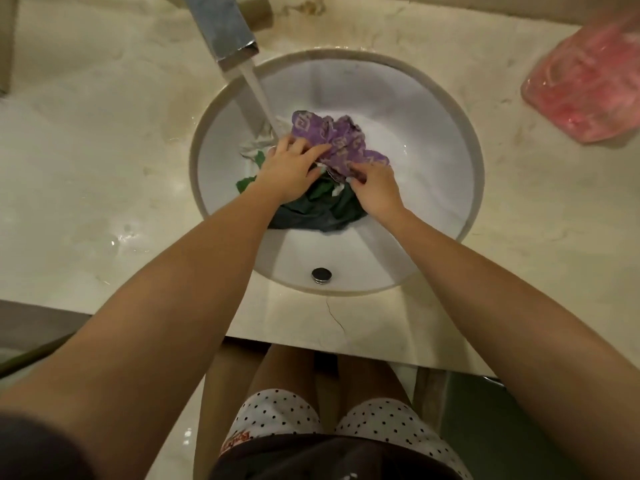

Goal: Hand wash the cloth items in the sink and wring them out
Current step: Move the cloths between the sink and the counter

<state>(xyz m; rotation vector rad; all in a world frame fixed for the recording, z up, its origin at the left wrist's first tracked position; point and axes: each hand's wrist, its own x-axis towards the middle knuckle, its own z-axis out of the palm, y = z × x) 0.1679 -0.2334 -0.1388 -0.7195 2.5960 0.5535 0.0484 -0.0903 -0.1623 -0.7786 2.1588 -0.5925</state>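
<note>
Purple cloth [341, 140] bunches beyond grip of left hand [291, 171], right hand [375, 190].

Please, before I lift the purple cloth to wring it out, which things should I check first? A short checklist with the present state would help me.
1. Grip: left hand and right hand both hold the purple cloth: ok.
2. Water: tap runs, and the stream lands at the cloth's left edge: ok.
3. Cloth over the sink, so drips fall inside: ok.
4. Free of the dark green cloth beneath it: cannot tell.
5. Soap rinsed out: cannot tell.
</note>
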